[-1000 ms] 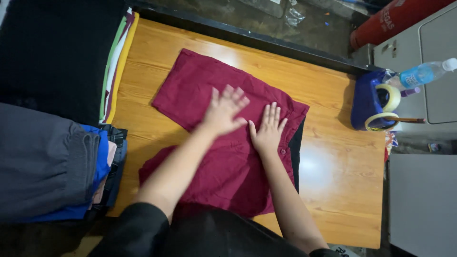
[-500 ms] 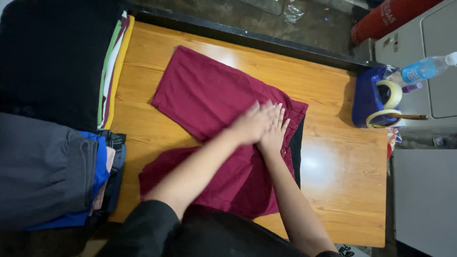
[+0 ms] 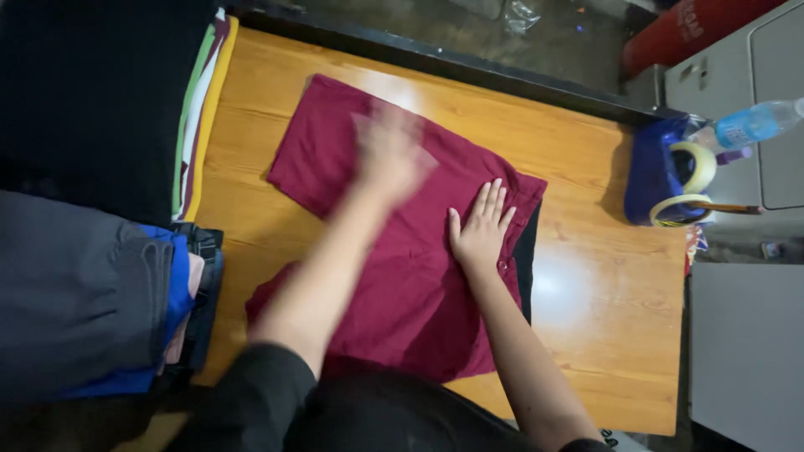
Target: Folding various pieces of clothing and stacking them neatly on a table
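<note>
Left hand (image 3: 387, 155) blurred (fingers unreadable); right hand (image 3: 481, 230) flat, open on maroon garment (image 3: 402, 276).

A dark red cloth garment (image 3: 394, 243) lies spread flat on the orange-brown wooden table (image 3: 603, 318). The right hand (image 3: 480, 230) rests flat on it with the fingers spread, close to the garment's right edge. The left hand (image 3: 387, 151) is blurred, over the upper part of the garment. At the left edge of the table is a pile of folded clothes (image 3: 100, 293), grey and blue. At the right edge stands a blue container (image 3: 651, 172) with rolls of tape (image 3: 695, 167), and a clear plastic bottle (image 3: 754, 124) is just beside it.
</note>
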